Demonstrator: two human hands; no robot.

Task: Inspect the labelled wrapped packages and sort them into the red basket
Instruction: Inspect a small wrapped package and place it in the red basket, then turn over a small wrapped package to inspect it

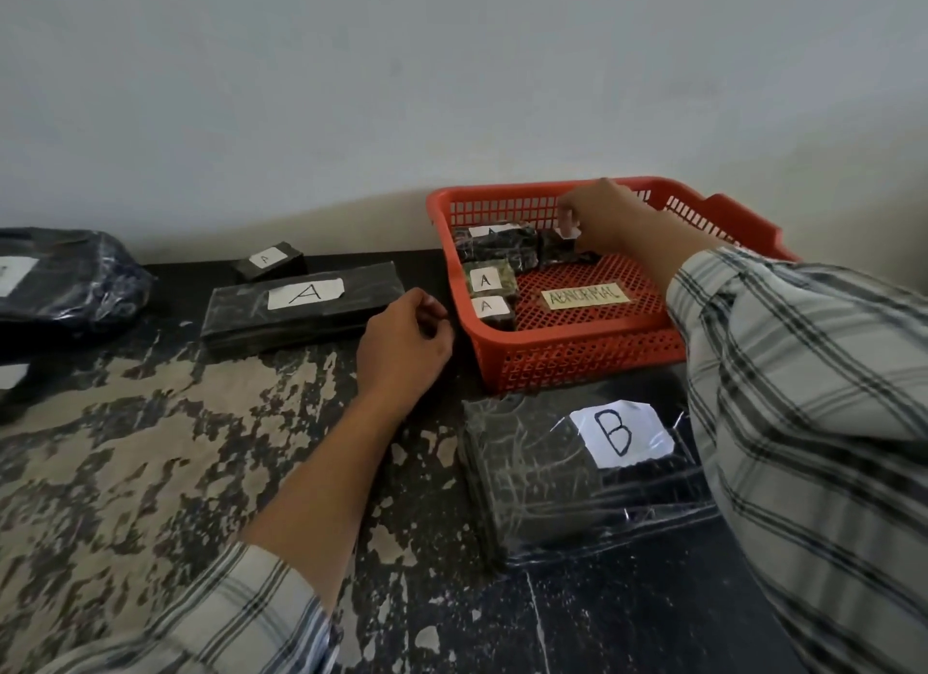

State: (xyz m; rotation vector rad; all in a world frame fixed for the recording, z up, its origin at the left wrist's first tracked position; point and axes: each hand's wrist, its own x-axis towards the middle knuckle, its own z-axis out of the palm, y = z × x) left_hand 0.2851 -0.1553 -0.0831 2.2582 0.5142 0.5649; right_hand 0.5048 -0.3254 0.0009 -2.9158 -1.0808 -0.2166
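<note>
The red basket (577, 357) stands at the back right of the table, with an "ABNORMAL" label (585, 295) on its floor. Several small wrapped packages lie along its left and far side, two marked "A" (486, 280). My right hand (602, 211) reaches into the basket and pinches a small dark package (565, 249) at its white label. My left hand (407, 342) rests on the table just left of the basket, fingers loosely curled, holding nothing. A long flat package marked "A" (301, 306) lies left of that hand. A big package marked "B" (567, 472) sits in front of the basket.
A small "A" package (268, 261) lies behind the long one. A large dark wrapped bundle (65, 276) sits at the far left, another label showing below it at the edge. The table top (176, 472) is dark with worn pale patches. A wall stands close behind.
</note>
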